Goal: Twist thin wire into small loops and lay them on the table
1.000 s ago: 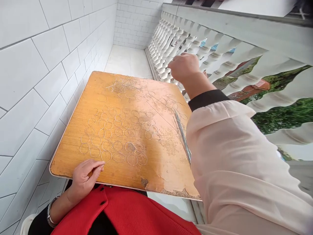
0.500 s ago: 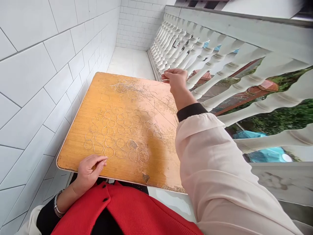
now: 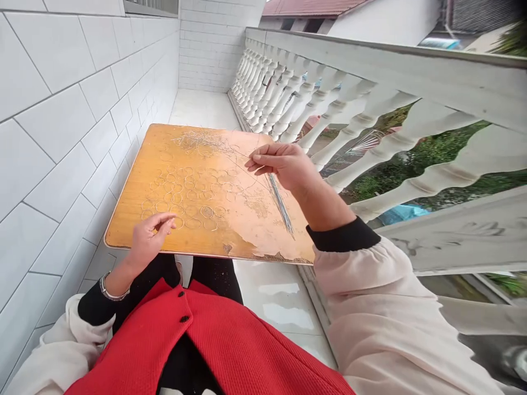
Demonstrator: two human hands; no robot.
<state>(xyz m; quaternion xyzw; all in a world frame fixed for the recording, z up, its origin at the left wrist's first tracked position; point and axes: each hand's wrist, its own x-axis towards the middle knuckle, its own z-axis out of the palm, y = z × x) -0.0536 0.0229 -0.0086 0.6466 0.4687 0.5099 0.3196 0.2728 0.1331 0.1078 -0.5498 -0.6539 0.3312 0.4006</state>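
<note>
My left hand (image 3: 151, 237) hovers at the near left part of the table, thumb and forefinger pinched together; whatever is between them is too small to make out. Beside its fingertips lie many thin wire loops (image 3: 191, 189), set out in rows, some joined like figure eights. My right hand (image 3: 284, 163) is raised over the table's right side with its fingers pinched. Fine lines show near those fingertips, but I cannot tell whether the hand holds one. Below it lies a bundle of straight thin wires (image 3: 280, 206). At the far edge sits a tangle of wire pieces (image 3: 201, 140).
The wooden table (image 3: 127, 222) has a worn, peeling surface on its right side. A white tiled wall (image 3: 61, 142) runs along the left, and a white balustrade (image 3: 358, 123) along the right. Pale floor (image 3: 197, 107) lies beyond the table.
My right hand has drawn back from the far right edge toward me, uncovering the straight wires. The view has tilted up. My left hand stays pinched near the loops.
</note>
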